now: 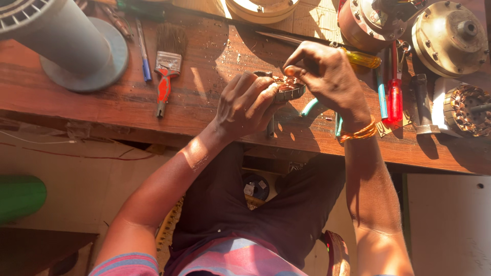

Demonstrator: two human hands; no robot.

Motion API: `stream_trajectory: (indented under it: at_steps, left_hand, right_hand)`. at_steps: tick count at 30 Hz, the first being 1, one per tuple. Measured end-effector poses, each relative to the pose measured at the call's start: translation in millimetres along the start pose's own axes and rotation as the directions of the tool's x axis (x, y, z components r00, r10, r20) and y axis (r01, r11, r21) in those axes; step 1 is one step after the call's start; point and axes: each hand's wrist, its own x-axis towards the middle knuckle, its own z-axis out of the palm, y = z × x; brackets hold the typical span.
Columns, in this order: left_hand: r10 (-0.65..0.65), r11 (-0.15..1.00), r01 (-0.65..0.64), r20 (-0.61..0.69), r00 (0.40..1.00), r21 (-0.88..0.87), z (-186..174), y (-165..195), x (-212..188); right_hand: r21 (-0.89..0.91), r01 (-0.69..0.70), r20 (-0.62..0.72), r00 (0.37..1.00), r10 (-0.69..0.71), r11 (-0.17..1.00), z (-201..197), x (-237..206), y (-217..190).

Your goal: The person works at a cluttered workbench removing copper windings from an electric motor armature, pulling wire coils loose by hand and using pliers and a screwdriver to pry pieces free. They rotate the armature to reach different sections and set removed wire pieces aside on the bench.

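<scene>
My left hand (244,105) grips a small round motor stator (289,88) with copper windings, holding it just above the wooden workbench (128,102). My right hand (322,71) is over the stator, fingertips pinched at its top edge on the windings; what is pinched is too small to tell. An orange thread band circles my right wrist. A yellow-handled screwdriver (363,60) lies just behind my right hand.
A red-handled paintbrush (166,66) and a blue pen (144,51) lie to the left, beside a grey cylinder on a round base (76,46). Right of my hands: a red-handled screwdriver (394,97), a teal tool (381,94), motor housings (450,36) and a wound stator (468,110).
</scene>
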Motion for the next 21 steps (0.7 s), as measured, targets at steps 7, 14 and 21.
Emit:
stream_trajectory:
  at_steps: [7,14,21]
  left_hand:
    - [-0.332,0.916,0.326,0.016,0.943,-0.233,-2,7,12]
    - [-0.542,0.540,0.688,0.425,0.725,-0.485,27,-31,27]
    - [-0.325,0.034,0.769,0.720,0.613,-0.639,16,-60,18]
  right_hand:
    - [-0.115,0.103,-0.066,0.992,-0.111,0.988,6,7,0]
    - [-0.237,0.174,-0.173,0.960,-0.218,0.956,6,2,-3]
    - [-0.223,0.157,-0.234,0.949,-0.210,0.962,12,1,-6]
